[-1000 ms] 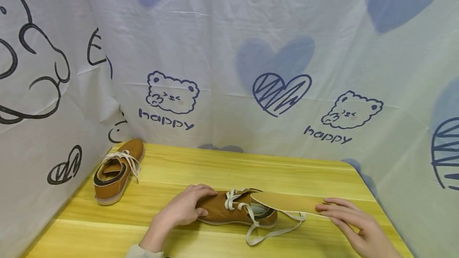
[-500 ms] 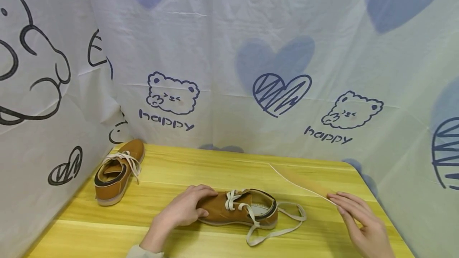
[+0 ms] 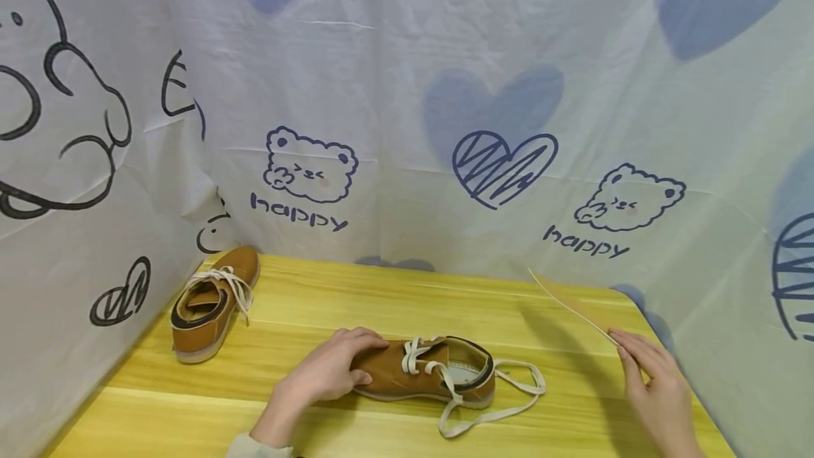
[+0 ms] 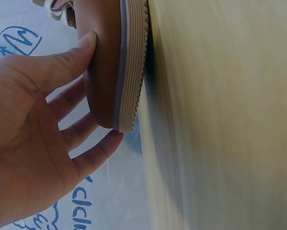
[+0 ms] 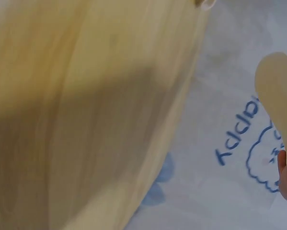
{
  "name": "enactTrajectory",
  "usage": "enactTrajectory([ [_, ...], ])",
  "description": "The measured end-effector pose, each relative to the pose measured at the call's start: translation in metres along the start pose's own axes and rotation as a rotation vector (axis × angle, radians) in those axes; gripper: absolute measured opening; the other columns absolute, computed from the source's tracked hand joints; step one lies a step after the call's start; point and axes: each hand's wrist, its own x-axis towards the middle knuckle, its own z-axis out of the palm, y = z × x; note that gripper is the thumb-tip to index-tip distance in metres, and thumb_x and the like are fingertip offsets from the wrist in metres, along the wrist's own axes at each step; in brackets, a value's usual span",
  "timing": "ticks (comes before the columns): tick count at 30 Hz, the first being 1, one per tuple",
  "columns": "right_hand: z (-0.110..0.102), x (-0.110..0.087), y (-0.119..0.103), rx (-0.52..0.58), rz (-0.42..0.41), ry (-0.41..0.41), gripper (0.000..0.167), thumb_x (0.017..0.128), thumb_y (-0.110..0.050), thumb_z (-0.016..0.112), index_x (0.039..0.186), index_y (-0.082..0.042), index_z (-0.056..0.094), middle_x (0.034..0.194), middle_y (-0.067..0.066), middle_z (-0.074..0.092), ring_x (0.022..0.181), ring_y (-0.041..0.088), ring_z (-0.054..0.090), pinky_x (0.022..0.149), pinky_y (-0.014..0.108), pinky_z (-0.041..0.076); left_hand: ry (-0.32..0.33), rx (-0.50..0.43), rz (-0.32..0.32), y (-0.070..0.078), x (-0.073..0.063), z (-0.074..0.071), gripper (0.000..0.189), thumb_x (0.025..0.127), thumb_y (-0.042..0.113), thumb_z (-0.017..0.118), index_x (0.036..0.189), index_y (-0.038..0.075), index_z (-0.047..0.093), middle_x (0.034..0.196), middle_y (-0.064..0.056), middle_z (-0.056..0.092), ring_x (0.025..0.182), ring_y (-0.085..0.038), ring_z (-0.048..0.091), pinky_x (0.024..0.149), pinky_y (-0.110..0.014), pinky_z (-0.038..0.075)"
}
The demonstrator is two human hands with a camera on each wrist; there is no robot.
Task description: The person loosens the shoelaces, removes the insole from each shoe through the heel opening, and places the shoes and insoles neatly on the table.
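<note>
A brown lace-up shoe [image 3: 394, 370] lies on the table with its toe to the left and its opening to the right. My left hand [image 3: 327, 370] grips the toe, thumb on the near side and fingers over the far side; the left wrist view shows the thumb [image 4: 88, 45] pressed on the upper. Off to the right and raised above the table, my right hand [image 3: 658, 380] pinches a thin tan insole [image 3: 575, 306] by one end, its other end tilted up. In the right wrist view the insole [image 5: 277, 91] shows its pale side.
A second brown shoe [image 3: 203, 313] with white laces stands at the table's left rear. A loose white lace [image 3: 490, 415] trails from the near shoe onto the yellow wood-grain table [image 3: 356, 295]. Printed cloth [image 3: 394, 104] hangs behind and at the left.
My right hand has drawn the insole away from the shoe's opening, to the right and upward, tilting its free end up. The left hand stays on the toe.
</note>
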Motion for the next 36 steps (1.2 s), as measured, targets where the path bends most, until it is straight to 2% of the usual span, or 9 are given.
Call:
enactTrajectory([
  [5, -0.001, -0.003, 0.024, -0.047, 0.012, 0.039, 0.032, 0.083, 0.021, 0.069, 0.111, 0.007, 0.076, 0.109, 0.023, 0.075, 0.124, -0.015, 0.046, 0.106, 0.007, 0.034, 0.006, 0.006, 0.007, 0.0, 0.0, 0.001, 0.055, 0.086, 0.01, 0.082, 0.139, 0.014, 0.065, 0.142, -0.006, 0.061, 0.13, -0.033, 0.055, 0.11, -0.056, 0.045],
  [9, -0.003, -0.007, 0.043, -0.087, 0.025, 0.087, 0.031, 0.081, 0.021, 0.068, 0.107, 0.007, 0.076, 0.124, -0.015, 0.07, 0.122, -0.017, 0.044, 0.105, 0.005, 0.031, 0.005, 0.007, 0.004, -0.001, 0.0, 0.001, 0.055, 0.086, 0.011, 0.082, 0.139, 0.014, 0.065, 0.142, -0.005, 0.061, 0.13, -0.033, 0.055, 0.11, -0.056, 0.046],
  [11, -0.004, -0.01, 0.051, -0.121, 0.046, 0.096, 0.03, 0.081, 0.021, 0.068, 0.106, 0.007, 0.076, 0.126, -0.034, 0.058, 0.115, -0.006, 0.054, 0.103, 0.003, 0.028, 0.003, 0.004, 0.002, -0.001, 0.0, 0.001, 0.055, 0.086, 0.01, 0.082, 0.139, 0.014, 0.066, 0.142, -0.005, 0.061, 0.13, -0.033, 0.055, 0.11, -0.056, 0.045],
  [13, -0.007, -0.012, 0.058, -0.16, 0.069, 0.088, 0.029, 0.08, 0.02, 0.069, 0.105, 0.008, 0.076, 0.127, -0.029, 0.062, 0.108, 0.015, 0.062, 0.101, 0.001, 0.025, 0.001, 0.002, 0.001, 0.0, 0.0, 0.002, 0.055, 0.086, 0.01, 0.082, 0.139, 0.014, 0.066, 0.142, -0.005, 0.061, 0.13, -0.033, 0.055, 0.11, -0.056, 0.045],
  [16, -0.011, -0.015, 0.069, -0.21, 0.088, 0.067, 0.028, 0.079, 0.02, 0.069, 0.104, 0.009, 0.075, 0.116, 0.007, 0.077, 0.096, 0.047, 0.059, 0.1, 0.006, 0.029, -0.001, -0.001, 0.0, -0.001, 0.0, 0.002, 0.055, 0.086, 0.01, 0.082, 0.139, 0.014, 0.066, 0.142, -0.005, 0.061, 0.13, -0.033, 0.055, 0.11, -0.056, 0.045],
  [18, -0.013, -0.016, 0.077, -0.228, 0.087, 0.051, 0.028, 0.079, 0.02, 0.07, 0.104, 0.01, 0.075, 0.101, 0.029, 0.074, 0.094, 0.053, 0.059, 0.1, 0.016, 0.036, 0.0, 0.0, 0.001, -0.001, 0.0, 0.002, 0.055, 0.086, 0.01, 0.082, 0.139, 0.015, 0.066, 0.142, -0.005, 0.061, 0.13, -0.033, 0.055, 0.11, -0.056, 0.045],
  [24, -0.02, -0.02, 0.098, -0.302, 0.143, -0.032, 0.023, 0.08, 0.018, 0.069, 0.101, 0.011, 0.073, 0.096, 0.032, 0.071, 0.092, 0.055, 0.059, 0.084, 0.056, 0.043, 0.0, 0.001, 0.006, -0.001, 0.001, 0.002, 0.055, 0.087, 0.011, 0.082, 0.139, 0.014, 0.066, 0.142, -0.005, 0.061, 0.13, -0.032, 0.055, 0.11, -0.056, 0.046],
  [31, -0.029, -0.022, 0.108, -0.374, 0.221, -0.162, 0.016, 0.084, 0.012, 0.068, 0.099, 0.011, 0.073, 0.096, 0.034, 0.07, 0.092, 0.057, 0.059, 0.081, 0.065, 0.044, 0.0, -0.001, -0.001, -0.001, 0.001, 0.002, 0.055, 0.087, 0.01, 0.082, 0.139, 0.015, 0.065, 0.142, -0.006, 0.061, 0.131, -0.033, 0.055, 0.11, -0.057, 0.045],
  [36, -0.031, -0.022, 0.113, -0.412, 0.302, -0.334, 0.016, 0.09, 0.003, 0.068, 0.104, 0.01, 0.074, 0.104, 0.036, 0.069, 0.096, 0.058, 0.058, 0.083, 0.068, 0.044, 0.001, -0.002, 0.0, -0.002, 0.001, 0.002, 0.055, 0.087, 0.01, 0.081, 0.139, 0.014, 0.065, 0.143, -0.006, 0.061, 0.13, -0.033, 0.055, 0.11, -0.057, 0.046],
])
